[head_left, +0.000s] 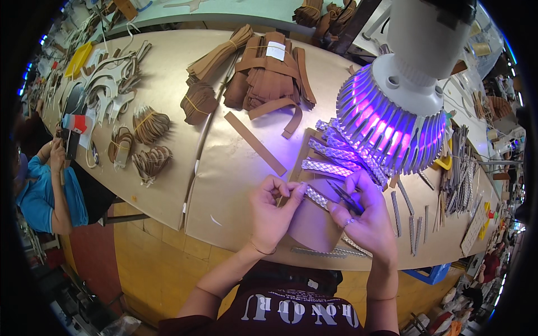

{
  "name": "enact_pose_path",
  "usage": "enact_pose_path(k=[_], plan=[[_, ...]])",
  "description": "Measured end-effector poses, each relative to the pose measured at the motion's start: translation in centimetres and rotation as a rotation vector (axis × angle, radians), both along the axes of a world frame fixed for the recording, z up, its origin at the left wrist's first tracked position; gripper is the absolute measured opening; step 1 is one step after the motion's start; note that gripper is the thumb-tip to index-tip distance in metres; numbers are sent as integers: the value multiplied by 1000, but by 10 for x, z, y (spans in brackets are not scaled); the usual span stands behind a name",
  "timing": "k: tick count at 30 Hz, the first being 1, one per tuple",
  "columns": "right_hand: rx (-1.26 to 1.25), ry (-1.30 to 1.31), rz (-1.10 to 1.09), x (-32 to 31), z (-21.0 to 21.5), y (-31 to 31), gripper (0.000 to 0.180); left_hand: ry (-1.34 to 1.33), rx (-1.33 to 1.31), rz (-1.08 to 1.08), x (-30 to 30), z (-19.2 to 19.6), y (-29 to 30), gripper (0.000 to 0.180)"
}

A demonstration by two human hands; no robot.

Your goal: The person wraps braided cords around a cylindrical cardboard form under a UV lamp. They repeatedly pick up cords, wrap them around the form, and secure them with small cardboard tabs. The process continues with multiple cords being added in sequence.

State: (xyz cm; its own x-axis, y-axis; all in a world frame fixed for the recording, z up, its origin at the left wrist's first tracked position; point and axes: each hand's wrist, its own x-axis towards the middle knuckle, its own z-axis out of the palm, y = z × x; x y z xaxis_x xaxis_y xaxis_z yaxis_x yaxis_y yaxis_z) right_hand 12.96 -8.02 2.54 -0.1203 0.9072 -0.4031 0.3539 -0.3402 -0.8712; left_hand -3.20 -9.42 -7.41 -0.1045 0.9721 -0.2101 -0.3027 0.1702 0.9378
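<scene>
A short braided strap [317, 197], pale and silvery, stretches between my hands above a brown sheet [316, 227]. My left hand [276, 210] pinches its left end between thumb and fingers. Near the other end, my right hand [361, 218] is closed around small dark thread snips [343, 194], whose pointed blades reach toward the strap. The thumb of that hand lies against the strap. Just beyond my hands, a pile of similar braided straps [330, 150] glows violet under the lamp.
A large finned lamp [392, 120] hangs low at the right, close above my right hand. Brown strip bundles [266, 73] lie at the back. Tied bundles [150, 124] sit to the left. Loose braids [412, 218] are spread at right. A co-worker [50, 190] works at far left.
</scene>
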Motion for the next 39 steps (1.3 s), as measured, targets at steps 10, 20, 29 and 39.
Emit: enact_pose_path(k=[10, 20, 29, 39], plan=[[84, 9, -19, -4, -1, -1, 23, 777, 473, -172, -6, 25, -19, 25], [156, -265, -91, 29, 23, -33, 27, 863, 578, -427, -11, 32, -24, 37], [-46, 121, -272, 47, 1, -67, 18, 958, 611, -469, -12, 35, -22, 37], [-59, 255, -367, 48, -21, -69, 23, 981, 578, -519, -12, 39, -22, 37]])
